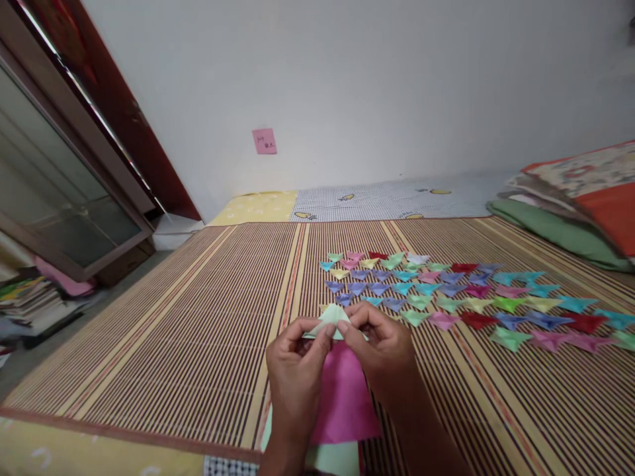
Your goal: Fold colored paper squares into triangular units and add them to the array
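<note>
Between my two hands is a pale green folded paper (335, 318), its peak pointing up and away from me. My left hand (297, 360) pinches the left side with thumb and forefinger. On the right side, my right hand (384, 344) pinches it the same way. Below the hands lies a bright pink sheet of paper (344, 403), with a pale green sheet (337, 459) partly showing under it. Rows of small folded paper pieces (464, 304) in many colours spread over the mat to the right of my hands.
A striped bamboo mat (198, 344) covers the surface. Stacked bedding (570, 225) stands at the far right. A pink note (264, 141) is stuck on the white wall. At the left are a glass-panelled door (64, 165) and a pile of books (30, 297).
</note>
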The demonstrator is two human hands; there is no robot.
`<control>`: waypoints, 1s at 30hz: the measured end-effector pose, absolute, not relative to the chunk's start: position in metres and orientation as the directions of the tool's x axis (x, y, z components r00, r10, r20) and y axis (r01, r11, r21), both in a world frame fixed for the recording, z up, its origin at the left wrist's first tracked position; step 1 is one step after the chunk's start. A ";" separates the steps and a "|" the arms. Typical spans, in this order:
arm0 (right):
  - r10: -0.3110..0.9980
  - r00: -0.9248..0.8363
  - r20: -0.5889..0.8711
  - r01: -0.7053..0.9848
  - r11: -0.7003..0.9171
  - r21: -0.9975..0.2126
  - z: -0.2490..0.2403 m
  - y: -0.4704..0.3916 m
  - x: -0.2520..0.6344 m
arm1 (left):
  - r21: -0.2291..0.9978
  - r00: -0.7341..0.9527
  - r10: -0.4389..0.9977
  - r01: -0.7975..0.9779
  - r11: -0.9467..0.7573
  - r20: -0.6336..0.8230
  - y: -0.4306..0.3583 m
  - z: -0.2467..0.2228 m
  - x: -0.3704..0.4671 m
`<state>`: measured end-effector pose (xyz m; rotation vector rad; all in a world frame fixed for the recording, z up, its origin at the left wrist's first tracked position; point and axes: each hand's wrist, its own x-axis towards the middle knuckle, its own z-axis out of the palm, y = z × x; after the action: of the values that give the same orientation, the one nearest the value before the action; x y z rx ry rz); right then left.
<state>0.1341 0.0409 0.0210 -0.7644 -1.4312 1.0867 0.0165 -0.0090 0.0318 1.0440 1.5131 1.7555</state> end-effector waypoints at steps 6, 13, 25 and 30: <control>0.911 -0.162 0.378 -0.101 0.366 -0.925 0.022 0.041 0.136 | 0.981 -0.528 0.834 -0.003 -0.193 0.162 -0.008 0.030 0.020; 0.917 -0.086 0.390 -0.122 0.379 -0.917 0.019 0.043 0.136 | 0.961 -0.525 0.839 -0.129 -0.244 0.142 -0.007 0.033 0.019; 0.904 -0.092 0.417 -0.157 0.400 -0.903 0.018 0.044 0.137 | 0.943 -0.455 0.888 -0.259 -0.207 0.070 -0.007 0.031 0.010; 0.888 -0.161 0.430 -0.124 0.414 -0.902 0.022 0.041 0.136 | 0.971 -0.362 0.929 -0.189 -0.147 0.071 -0.006 0.027 0.005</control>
<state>0.1361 0.0412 0.0219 -0.7243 -1.4531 1.0439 0.0046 -0.0056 0.0274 0.9332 1.2424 1.6493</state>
